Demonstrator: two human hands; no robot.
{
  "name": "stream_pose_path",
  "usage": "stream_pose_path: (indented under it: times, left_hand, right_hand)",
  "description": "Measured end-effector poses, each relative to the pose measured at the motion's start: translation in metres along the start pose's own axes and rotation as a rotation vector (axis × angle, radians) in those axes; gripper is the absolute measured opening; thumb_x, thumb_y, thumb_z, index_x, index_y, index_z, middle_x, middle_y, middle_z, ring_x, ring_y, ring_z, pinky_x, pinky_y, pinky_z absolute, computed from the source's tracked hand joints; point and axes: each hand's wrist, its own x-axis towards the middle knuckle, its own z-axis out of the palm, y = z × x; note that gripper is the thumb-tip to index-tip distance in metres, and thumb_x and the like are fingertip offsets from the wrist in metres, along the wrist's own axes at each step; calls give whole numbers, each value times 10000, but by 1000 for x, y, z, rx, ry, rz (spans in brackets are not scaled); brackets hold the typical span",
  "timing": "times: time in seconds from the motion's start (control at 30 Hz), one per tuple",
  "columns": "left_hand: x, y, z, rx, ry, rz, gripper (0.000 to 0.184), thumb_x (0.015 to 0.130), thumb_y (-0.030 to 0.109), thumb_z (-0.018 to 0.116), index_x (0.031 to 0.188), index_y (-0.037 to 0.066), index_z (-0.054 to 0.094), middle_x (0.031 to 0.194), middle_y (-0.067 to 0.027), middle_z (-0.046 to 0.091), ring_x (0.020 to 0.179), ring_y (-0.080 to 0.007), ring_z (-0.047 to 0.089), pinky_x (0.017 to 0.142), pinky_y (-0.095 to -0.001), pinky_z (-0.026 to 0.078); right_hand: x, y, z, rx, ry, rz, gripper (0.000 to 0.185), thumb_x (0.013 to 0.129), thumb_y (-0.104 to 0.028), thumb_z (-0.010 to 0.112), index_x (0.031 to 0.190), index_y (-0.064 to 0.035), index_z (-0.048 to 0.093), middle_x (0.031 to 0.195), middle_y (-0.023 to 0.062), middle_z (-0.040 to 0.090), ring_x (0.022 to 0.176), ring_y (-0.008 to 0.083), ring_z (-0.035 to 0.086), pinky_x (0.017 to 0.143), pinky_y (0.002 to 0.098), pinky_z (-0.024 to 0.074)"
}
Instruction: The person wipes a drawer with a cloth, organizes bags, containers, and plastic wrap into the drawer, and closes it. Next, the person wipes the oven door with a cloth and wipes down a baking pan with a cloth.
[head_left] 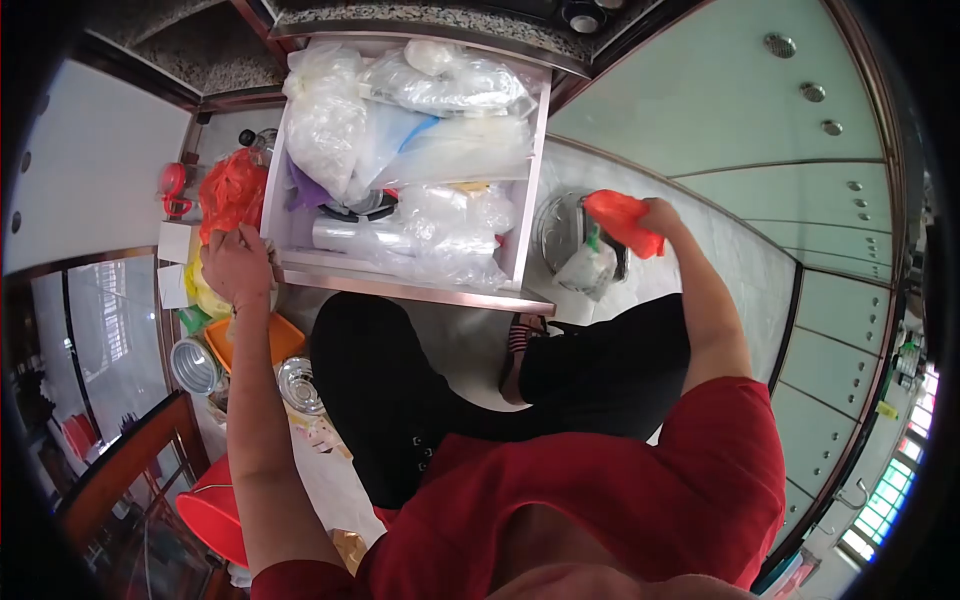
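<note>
An open drawer (400, 288) in front of me is packed with clear plastic bags (325, 120). To its left, my left hand (238, 268) has its fingers closed on the lower edge of a bunched red plastic bag (232, 190). On the drawer's right side, my right hand (657, 222) grips a smaller, folded red plastic bag (620, 217). Just below that bag, a clear bag with a green tie (588, 270) sits low by a round metal lid (553, 235). A roll of clear film (360, 237) lies near the drawer front.
An orange tray (270, 338), a metal tin (197, 366) and a clear round container (300, 385) crowd the floor at left. Behind them stands a red bucket (212, 510). Pale green cabinets (750, 90) line the right side. My knees flank the drawer's front.
</note>
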Motion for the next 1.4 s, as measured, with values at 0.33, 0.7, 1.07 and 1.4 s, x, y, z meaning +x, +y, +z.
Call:
stream_pose_path:
  times: [0.33,0.7,1.07,1.4]
  left_hand:
    - [-1,-1,1,-24,48,-43,280,824,296,565,717,78,705,825,-74,631,816,-291,579,683,-431,463]
    - [-2,2,-3,8,19,-39,274,826,302,558,740,95,716,835,-71,641,806,-297,589,679,-431,473]
    - [-1,-2,0,-9,0,-59,291,850,321,541,752,104,708,858,-54,629,850,-285,579,703,-443,464]
    - [-2,0,-3,-9,22,-43,284,839,308,551,731,95,705,820,-68,627,824,-292,579,683,-441,466]
  right_hand:
    - [-90,-198,-173,582,143,-609,458,709,-92,628,1161,-23,605,928,110,680,864,181,635,816,316,497]
    - [-1,-405,-76,-71,485,-815,701,725,-196,730,1367,-166,449,1088,134,594,985,347,609,830,400,511]
    - [-25,-168,-41,-158,-52,-398,472,698,-198,703,1150,-104,604,1003,173,666,931,314,646,802,410,512]
    - [-24,-162,30,-541,-412,-272,584,650,-261,762,1198,-138,603,1142,110,640,1083,313,601,899,439,480]
